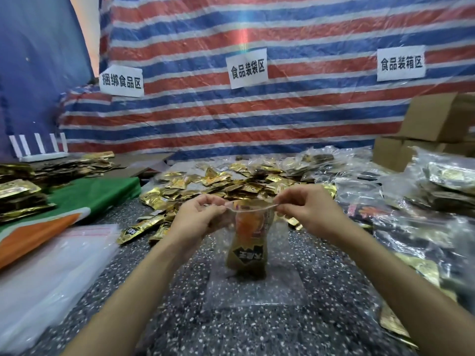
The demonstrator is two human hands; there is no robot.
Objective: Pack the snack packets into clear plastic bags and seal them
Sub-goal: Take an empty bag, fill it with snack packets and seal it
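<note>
A clear plastic bag [281,240] hangs upright over the speckled floor, with gold snack packets [246,250] inside it. My left hand [200,217] pinches the bag's top edge at its left end. My right hand [305,204] pinches the same edge at its right end, so the mouth is stretched flat between them. A heap of loose gold snack packets [231,183] lies just behind the bag.
A stack of empty clear bags [48,265] lies at the left, beside green and orange sheets [90,194]. Filled clear bags [424,201] pile up on the right, with cardboard boxes [434,119] behind. More gold packets [20,196] are stacked far left. A striped tarp [257,111] with paper signs closes the back.
</note>
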